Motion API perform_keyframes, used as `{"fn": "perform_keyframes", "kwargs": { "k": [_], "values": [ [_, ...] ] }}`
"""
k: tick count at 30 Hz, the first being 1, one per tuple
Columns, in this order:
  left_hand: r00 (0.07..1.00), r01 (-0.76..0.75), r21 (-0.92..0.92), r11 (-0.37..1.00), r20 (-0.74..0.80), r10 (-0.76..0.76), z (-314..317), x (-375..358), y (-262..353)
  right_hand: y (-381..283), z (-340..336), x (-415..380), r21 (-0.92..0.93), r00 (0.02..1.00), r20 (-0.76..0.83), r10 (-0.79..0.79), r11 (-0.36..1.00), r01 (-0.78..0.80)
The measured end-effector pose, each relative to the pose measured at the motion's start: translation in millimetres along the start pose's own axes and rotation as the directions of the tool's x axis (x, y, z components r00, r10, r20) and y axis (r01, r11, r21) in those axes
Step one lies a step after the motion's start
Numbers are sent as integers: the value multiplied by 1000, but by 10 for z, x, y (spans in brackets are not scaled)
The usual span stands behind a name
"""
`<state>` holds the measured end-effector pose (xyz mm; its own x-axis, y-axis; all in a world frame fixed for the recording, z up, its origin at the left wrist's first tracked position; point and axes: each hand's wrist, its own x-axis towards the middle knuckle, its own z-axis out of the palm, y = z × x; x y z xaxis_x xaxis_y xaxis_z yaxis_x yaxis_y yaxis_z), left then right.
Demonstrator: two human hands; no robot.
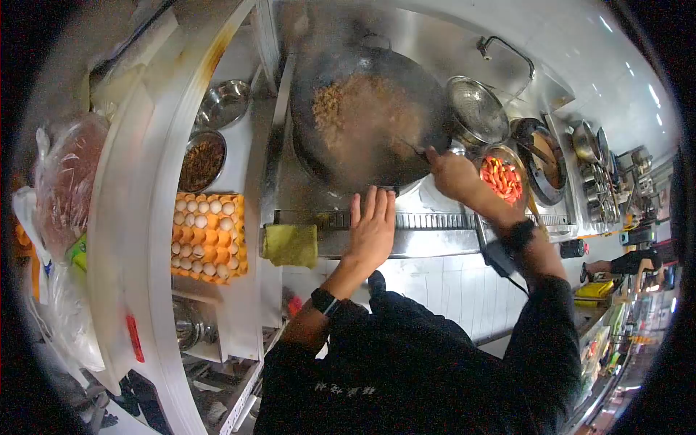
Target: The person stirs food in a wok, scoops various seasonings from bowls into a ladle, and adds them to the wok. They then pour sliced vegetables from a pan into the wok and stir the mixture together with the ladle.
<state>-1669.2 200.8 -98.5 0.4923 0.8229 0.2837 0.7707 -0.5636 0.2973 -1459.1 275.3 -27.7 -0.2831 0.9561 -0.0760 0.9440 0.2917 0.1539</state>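
A big dark wok (pixel 304 156) holds browned crumbly food (pixel 362 109) under rising steam. My right hand (pixel 453 176) is closed around the handle of a stirring utensil (pixel 415 148), whose thin shaft slants into the food; steam and food hide its head. Flat with fingers stretched out, my left hand (pixel 373 230) lies at the wok's near edge, fingertips right at the rim. Just right of my right hand stands a bowl of cut red peppers (pixel 502 178).
A steel strainer bowl (pixel 476 109) and a dark round pot (pixel 540 156) stand to the right, below a bent tap (pixel 507 47). On the left are an orange egg tray (pixel 210 235), a bowl of dark seasoning (pixel 203 161) and a folded green cloth (pixel 290 245). Another person (pixel 631 262) is far right.
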Motion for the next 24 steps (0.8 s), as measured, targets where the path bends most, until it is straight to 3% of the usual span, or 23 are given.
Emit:
{"fn": "perform_keyframes", "kwargs": {
  "k": [2,5,6,9,12,13,15,18,20,22,24],
  "values": [
    [1000,-17,4,1000,12,17,-12,-6,-26,-157,224,365,123,998,-57,18,992,-11],
    [998,-31,0,1000,56,31,-34,-12,-25,-267,590,680,203,970,-218,-111,967,156],
    [998,-30,0,1000,51,30,-59,-5,-16,-320,574,628,311,976,-218,3,948,67],
    [999,-45,10,999,4,45,-46,-33,-17,-389,268,232,389,999,-26,-47,920,53],
    [999,-48,20,999,-15,48,-17,-25,-8,-40,155,-266,299,987,-18,-161,941,159],
    [999,-42,14,999,-23,42,5,-24,-14,1,-131,-415,275,988,76,-137,955,111],
    [999,-27,3,1000,-31,27,28,-16,-3,192,-211,-470,7,955,293,38,999,-42],
    [1000,-9,9,1000,-13,9,29,-32,30,329,-161,-210,-72,976,207,68,996,-54],
    [1000,10,37,999,-5,-10,36,-10,58,360,112,212,-6,990,114,82,997,-82],
    [1000,25,89,996,-1,-25,49,0,96,403,543,640,127,998,68,-10,992,1],
    [999,38,126,991,3,-39,55,4,126,-21,181,585,204,997,-28,-68,976,72]
  ]
}}
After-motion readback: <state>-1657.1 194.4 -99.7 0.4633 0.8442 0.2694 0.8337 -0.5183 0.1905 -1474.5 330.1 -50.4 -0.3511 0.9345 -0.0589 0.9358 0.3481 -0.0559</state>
